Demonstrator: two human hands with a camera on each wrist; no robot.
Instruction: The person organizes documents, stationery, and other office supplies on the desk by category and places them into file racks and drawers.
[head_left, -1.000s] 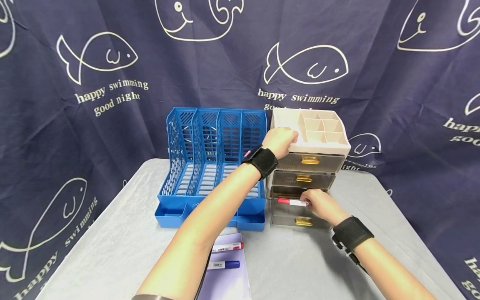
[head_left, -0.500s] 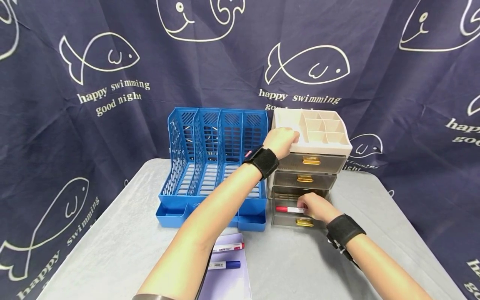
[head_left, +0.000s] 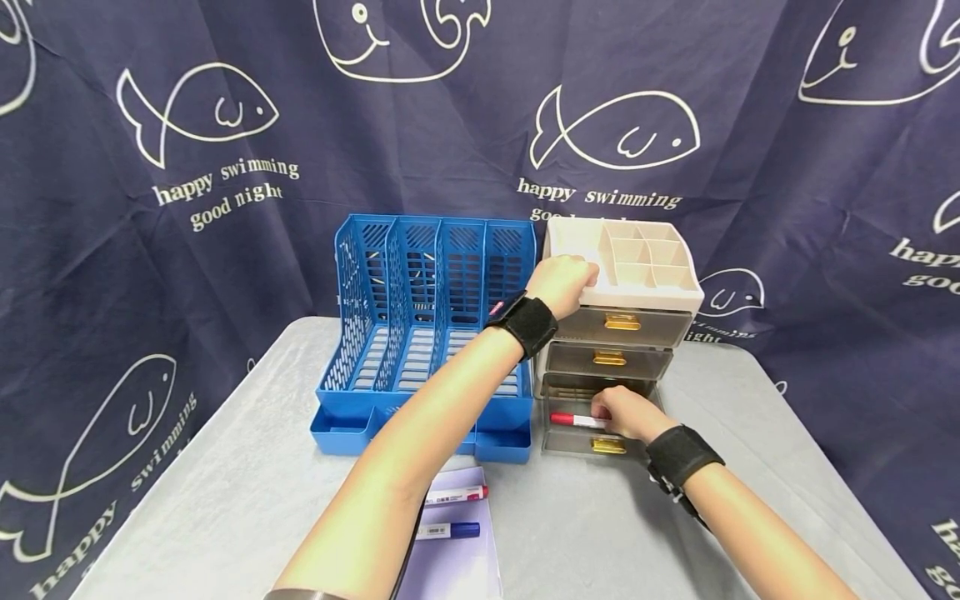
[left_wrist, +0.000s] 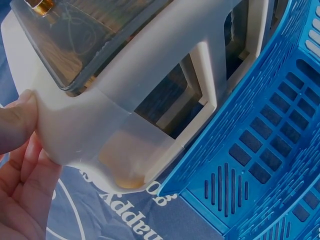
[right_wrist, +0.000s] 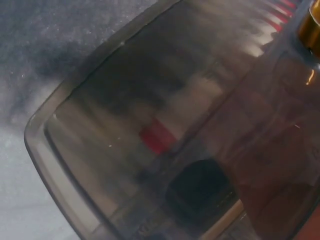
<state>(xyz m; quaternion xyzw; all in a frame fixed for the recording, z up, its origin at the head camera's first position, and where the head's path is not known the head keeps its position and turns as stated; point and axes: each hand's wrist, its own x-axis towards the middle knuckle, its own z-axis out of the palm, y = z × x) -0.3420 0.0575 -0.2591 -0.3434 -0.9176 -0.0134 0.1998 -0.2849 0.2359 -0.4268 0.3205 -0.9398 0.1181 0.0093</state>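
One red marker (head_left: 576,419) lower in open drawer (head_left: 600,433) than before.

Your right wrist view looks through a smoky translucent plastic drawer (right_wrist: 150,125) with a blurred red-and-white marker (right_wrist: 165,132) inside, grey tabletop (right_wrist: 45,60) beyond.

The person's left arm stretches forward and to the right across the middle of the head view, bare to the elbow, a black strap round the wrist, and the left hand (head_left: 561,283) is raised, knuckles up, its fingers curled over in a firm grip, with the thumb (left_wrist: 12,125) pressed flat in the left wrist view. The right arm comes in from the lower right, lower than the left, also strapped in black at the wrist. The right hand (head_left: 622,414) lies palm down with fingers bent forward and together, pinching at their tips.
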